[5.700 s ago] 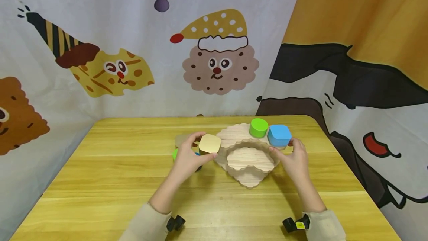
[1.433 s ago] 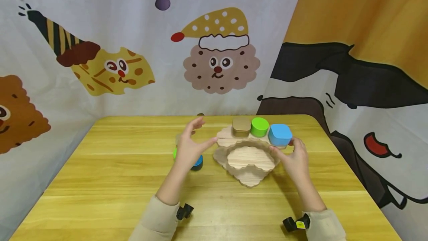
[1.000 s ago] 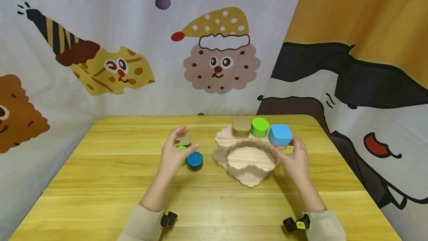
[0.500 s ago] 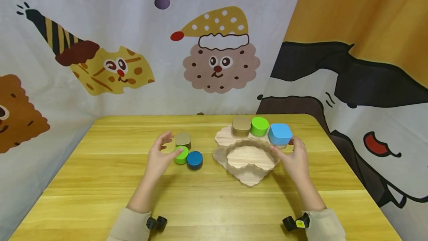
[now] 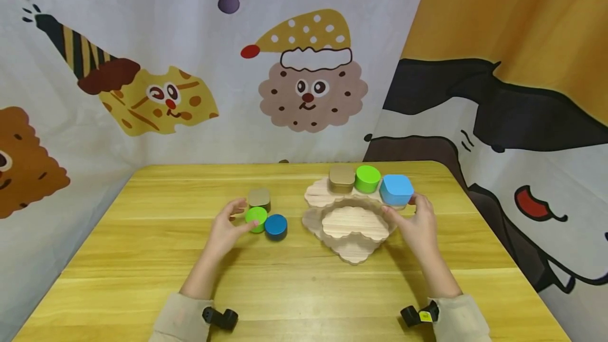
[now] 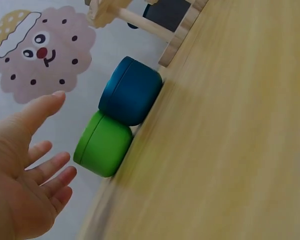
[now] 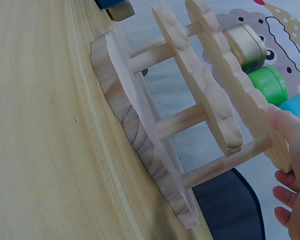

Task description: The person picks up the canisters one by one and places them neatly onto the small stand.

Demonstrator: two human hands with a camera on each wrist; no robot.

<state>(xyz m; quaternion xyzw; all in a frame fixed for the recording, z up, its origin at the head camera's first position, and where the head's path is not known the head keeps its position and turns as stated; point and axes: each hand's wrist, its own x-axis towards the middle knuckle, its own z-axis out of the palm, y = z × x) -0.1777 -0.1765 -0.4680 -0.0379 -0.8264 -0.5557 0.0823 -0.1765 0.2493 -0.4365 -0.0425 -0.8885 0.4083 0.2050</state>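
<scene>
My left hand is beside a round green tin on the table, thumb toward its near side. In the left wrist view a gap shows between the spread fingers and that tin. A dark blue round tin touches the green one, and a square gold tin stands just behind. With thumb above and fingers below, my right hand grips the right end of the top shelf of a tiered wooden stand. On that shelf stand a gold tin, a green tin and a light blue tin.
The stand's lower tiers, including the middle shelf, bear no tins and are joined by wooden posts. The wooden table ends at a patterned cloth behind it. A wrist camera sits on each sleeve.
The gold tin my left hand held earlier now stands on the top shelf, released. My left hand has since moved left and down to the green tin. The right hand keeps its grip.
</scene>
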